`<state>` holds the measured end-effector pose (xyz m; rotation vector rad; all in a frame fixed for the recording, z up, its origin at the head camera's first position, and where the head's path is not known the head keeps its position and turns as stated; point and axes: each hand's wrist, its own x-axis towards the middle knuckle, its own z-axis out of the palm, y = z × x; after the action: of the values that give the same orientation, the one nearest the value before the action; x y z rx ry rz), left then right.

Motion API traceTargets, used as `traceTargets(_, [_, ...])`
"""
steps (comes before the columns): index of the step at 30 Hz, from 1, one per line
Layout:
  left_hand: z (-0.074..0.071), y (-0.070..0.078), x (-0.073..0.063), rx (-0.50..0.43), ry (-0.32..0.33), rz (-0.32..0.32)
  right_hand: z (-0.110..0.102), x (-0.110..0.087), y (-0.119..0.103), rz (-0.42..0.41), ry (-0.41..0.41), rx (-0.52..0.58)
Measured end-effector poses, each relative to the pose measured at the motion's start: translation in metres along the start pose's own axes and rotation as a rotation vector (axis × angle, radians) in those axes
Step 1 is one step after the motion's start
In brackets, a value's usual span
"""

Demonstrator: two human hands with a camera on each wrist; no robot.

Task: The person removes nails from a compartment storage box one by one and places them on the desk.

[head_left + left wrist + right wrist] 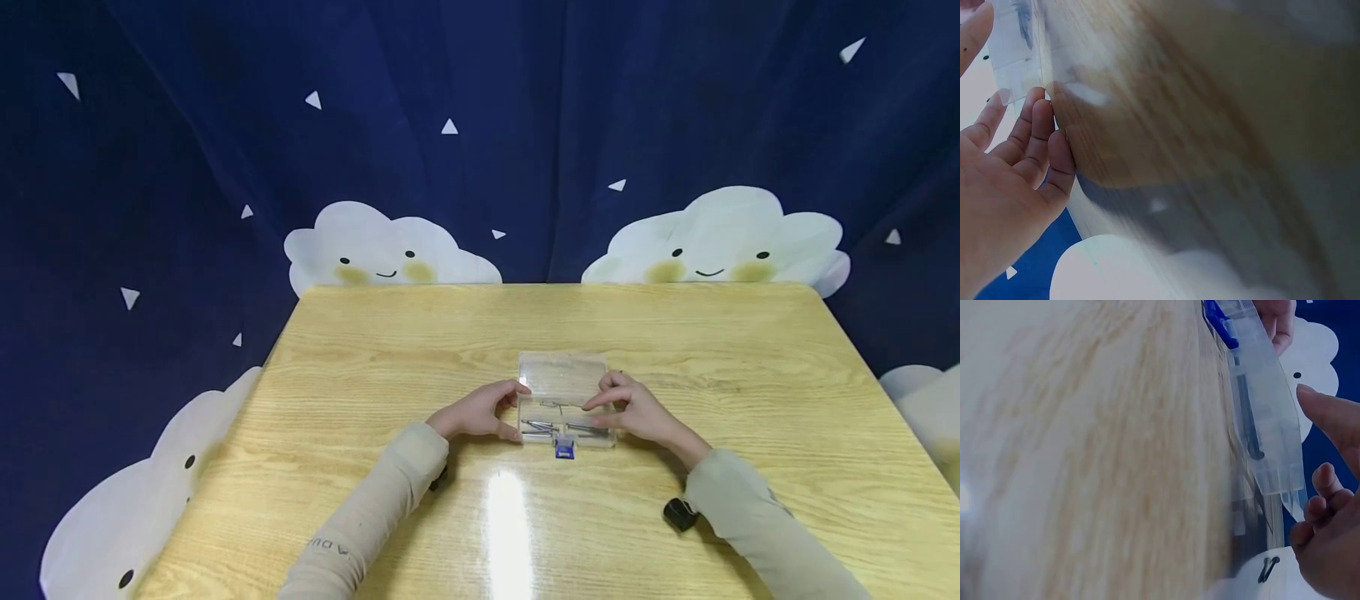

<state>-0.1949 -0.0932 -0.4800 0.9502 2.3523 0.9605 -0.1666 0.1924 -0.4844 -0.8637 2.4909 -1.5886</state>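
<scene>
A clear plastic box [529,408] lies on the table with its lid [562,372] tipped back and a blue latch [564,448] at the front. Several thin metal pieces, like nails or drill bits [538,426], lie in its compartments. My left hand [486,409] holds the box's left end, thumb at the front corner and fingers toward the hinge. Over the right compartments is my right hand [632,410], its index finger and thumb apart, reaching across the right wall. Nothing shows between the fingers of the right hand [1335,506] in the right wrist view.
The wooden table [375,333] reaches back to a dark blue curtain [510,100] with smiling white clouds. A black wrist device [679,514] sits under the right sleeve. Light glares off the tabletop in front of the box.
</scene>
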Motion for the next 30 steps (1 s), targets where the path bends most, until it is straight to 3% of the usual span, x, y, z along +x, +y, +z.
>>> traceTargets(3, [0.000, -0.001, 0.001, -0.003, -0.002, 0.001, 0.004, 0.002, 0.011, -0.028, -0.002, -0.061])
traceTargets(18, [0.001, -0.003, 0.003, 0.005, 0.022, 0.042, 0.015, 0.010, 0.012, -0.162, -0.048, -0.215])
traceTargets(30, [0.001, -0.004, 0.003, -0.008, 0.026, 0.042, 0.012, 0.010, 0.007, -0.139, -0.160, -0.263])
